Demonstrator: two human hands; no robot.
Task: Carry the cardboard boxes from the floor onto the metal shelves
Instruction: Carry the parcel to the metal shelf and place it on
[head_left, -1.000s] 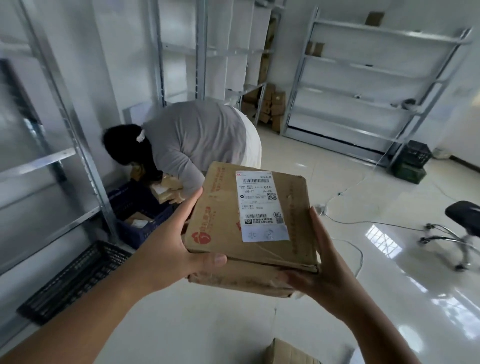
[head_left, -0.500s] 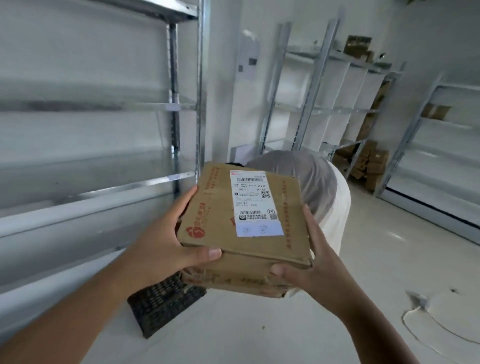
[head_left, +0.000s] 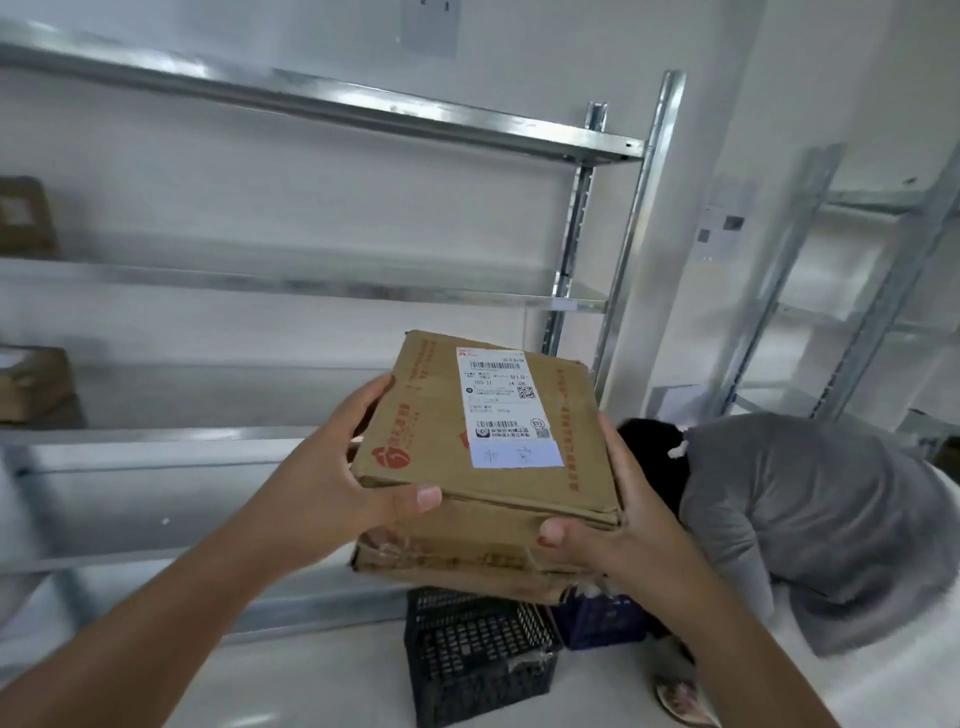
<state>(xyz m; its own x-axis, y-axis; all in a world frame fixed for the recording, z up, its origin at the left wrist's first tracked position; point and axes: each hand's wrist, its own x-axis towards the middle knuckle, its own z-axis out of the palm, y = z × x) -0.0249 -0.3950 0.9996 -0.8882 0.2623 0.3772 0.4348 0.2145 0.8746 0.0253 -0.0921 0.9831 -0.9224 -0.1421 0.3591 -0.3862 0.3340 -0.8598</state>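
I grasp the cardboard box (head_left: 488, 457) between my left hand (head_left: 332, 483) and right hand (head_left: 618, 525), thumbs over its near edge, with what looks like a second box pressed beneath it. It hangs in the air, not yet on the metal shelves (head_left: 291, 280) just beyond my grip. Far to the left of my hands two boxes (head_left: 26, 389) already sit shelved. Below my grip stand a black crate (head_left: 478, 660), contents unclear, and a blue crate (head_left: 597, 618), mostly hidden.
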